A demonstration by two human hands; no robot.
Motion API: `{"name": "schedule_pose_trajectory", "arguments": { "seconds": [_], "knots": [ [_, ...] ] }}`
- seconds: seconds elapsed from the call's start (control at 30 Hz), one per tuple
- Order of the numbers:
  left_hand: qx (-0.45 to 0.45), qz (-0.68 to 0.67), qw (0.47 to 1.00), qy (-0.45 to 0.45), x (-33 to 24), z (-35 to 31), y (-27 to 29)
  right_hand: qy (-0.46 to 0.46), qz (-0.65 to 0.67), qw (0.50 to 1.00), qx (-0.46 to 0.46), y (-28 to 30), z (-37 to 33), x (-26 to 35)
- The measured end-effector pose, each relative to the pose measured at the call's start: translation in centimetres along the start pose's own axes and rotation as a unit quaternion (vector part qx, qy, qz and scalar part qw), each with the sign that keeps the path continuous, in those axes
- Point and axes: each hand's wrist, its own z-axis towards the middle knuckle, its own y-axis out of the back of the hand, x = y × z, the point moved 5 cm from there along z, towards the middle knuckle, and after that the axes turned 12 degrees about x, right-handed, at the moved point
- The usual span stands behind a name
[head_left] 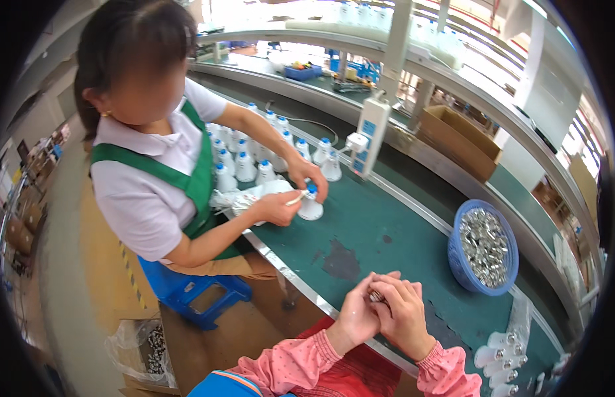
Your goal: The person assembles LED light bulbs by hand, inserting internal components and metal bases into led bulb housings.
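Observation:
My left hand (357, 316) is turned palm up over the near table edge, its fingers curled. My right hand (405, 312) lies against it, fingers bent over the left palm. Between the two sits a small shiny metal cap (376, 297), mostly covered by the fingers. To the right, a blue plastic basket (461, 259) is heaped with similar small metal caps (483, 248). White cone-shaped bulb housings (498, 358) with metal ends lie in a row at the lower right, beside a clear plastic bag (519, 317).
On the left a seated co-worker in a green apron (203, 192) handles a white cone with a blue top (311, 206). Several similar cones (245, 165) stand behind. A white power box (370, 135) and a cardboard carton (458, 142) are at the far side. A blue stool (205, 298) stands below.

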Motion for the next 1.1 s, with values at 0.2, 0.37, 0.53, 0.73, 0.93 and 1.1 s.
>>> {"name": "schedule_pose_trajectory", "arguments": {
  "seconds": [0.2, 0.37, 0.53, 0.73, 0.93, 1.1],
  "knots": [
    [0.021, 0.008, 1.0, 0.013, 0.3, -0.6, 0.3, 0.085, -0.038, 0.995, -0.026, -0.2, -0.9, 0.8],
    [-0.056, 0.028, 0.998, 0.006, 0.5, -1.5, -0.6, 0.092, -0.009, 0.994, -0.05, 0.3, -1.1, 0.6],
    [-0.007, 0.031, 0.999, 0.019, 0.2, -2.1, 1.0, 0.092, -0.039, 0.994, -0.036, 1.2, -0.6, 1.2],
    [-0.077, 0.008, 0.997, 0.001, -2.1, -4.5, -0.7, -0.061, 0.308, 0.949, -0.038, 0.7, -0.2, -1.5],
    [-0.089, 0.107, 0.988, -0.061, -5.2, -6.1, 0.8, -0.212, 0.508, 0.834, -0.036, -0.9, 0.4, -4.9],
    [-0.088, 0.108, 0.988, -0.068, -6.5, -6.5, 1.3, -0.234, 0.556, 0.797, -0.007, -3.3, 1.6, -5.6]
  ]
}}
